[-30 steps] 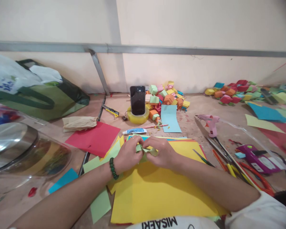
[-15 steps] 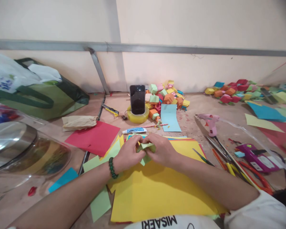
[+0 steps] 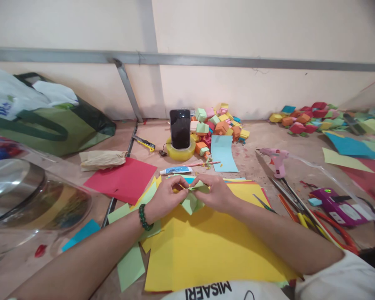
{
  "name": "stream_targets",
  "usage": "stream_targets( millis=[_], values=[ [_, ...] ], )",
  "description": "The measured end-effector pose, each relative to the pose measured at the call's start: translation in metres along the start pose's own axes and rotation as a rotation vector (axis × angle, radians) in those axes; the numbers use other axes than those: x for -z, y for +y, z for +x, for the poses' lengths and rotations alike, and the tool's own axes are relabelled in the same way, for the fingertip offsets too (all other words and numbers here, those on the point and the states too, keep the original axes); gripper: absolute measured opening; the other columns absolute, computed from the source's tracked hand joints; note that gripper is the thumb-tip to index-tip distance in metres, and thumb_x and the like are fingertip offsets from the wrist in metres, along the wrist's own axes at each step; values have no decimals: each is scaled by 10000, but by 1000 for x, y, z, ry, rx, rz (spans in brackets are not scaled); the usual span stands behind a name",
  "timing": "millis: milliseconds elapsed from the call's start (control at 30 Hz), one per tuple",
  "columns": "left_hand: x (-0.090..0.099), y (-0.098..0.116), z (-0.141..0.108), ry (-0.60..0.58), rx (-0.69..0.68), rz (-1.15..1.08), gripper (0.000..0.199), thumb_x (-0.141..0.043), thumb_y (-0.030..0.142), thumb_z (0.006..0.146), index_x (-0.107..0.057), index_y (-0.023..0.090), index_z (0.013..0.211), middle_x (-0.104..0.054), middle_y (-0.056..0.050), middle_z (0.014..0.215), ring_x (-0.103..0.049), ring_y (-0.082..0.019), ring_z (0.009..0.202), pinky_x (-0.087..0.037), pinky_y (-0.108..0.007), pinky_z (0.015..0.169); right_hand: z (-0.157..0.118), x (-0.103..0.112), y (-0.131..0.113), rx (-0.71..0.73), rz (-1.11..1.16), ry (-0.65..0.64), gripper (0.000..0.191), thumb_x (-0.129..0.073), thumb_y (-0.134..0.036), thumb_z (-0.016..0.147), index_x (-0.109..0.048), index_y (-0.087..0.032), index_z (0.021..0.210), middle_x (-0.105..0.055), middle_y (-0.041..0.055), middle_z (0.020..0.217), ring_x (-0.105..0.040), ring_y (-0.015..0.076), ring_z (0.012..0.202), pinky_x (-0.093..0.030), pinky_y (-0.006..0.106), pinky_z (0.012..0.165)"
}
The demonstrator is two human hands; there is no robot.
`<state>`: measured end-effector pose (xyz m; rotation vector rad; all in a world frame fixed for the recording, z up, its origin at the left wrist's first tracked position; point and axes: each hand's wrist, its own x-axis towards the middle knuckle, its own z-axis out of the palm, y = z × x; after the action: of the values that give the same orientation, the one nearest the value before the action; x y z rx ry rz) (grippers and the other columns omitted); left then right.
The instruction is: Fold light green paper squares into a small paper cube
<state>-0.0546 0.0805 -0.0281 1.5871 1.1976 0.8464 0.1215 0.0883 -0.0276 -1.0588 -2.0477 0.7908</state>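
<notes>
A light green folded paper [image 3: 192,203] is held between both hands above a stack of yellow sheets [image 3: 212,250]. My left hand [image 3: 167,198], below a green bead bracelet [image 3: 145,217], pinches its upper left edge between thumb and forefinger. My right hand [image 3: 215,193] grips the upper right part, its thumb on the paper. Several loose light green sheets [image 3: 130,268] lie at the left of the stack. Small folded paper cubes [image 3: 221,127] are heaped behind, beside a phone [image 3: 180,129] upright in a yellow tape roll [image 3: 181,154].
Left are a red sheet [image 3: 125,179], a clear jar [image 3: 65,204] with a metal lid and a green bag [image 3: 62,129]. Right are a pink glue gun [image 3: 278,161], scissors [image 3: 264,203], a purple power block [image 3: 337,208] and more paper cubes [image 3: 303,118].
The hands have parted slightly at the paper, and more of its folded green faces now shows below the fingers. The right fingers have shifted a little to the right.
</notes>
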Motion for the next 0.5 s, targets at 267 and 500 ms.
stream_targets(
  millis=[267,500],
  values=[
    [-1,-3,1,-84,81,-63,122,-592,273,671,-551,164,710,-513,41,570,-478,-102,515,-367,-212,487,3,0,3,-49,-22,-25,89,-578,-120,710,-586,-180,645,-557,-34,599,-522,106,571,-366,209,536],
    [-1,3,-4,12,52,21,334,-624,314,681,-546,184,979,-602,-84,1062,-601,-205,894,-505,-307,711,1,-1,6,96,-140,74,149,-532,-91,728,-624,-199,770,-652,-12,683,-586,121,603,-414,219,571]
  ],
)
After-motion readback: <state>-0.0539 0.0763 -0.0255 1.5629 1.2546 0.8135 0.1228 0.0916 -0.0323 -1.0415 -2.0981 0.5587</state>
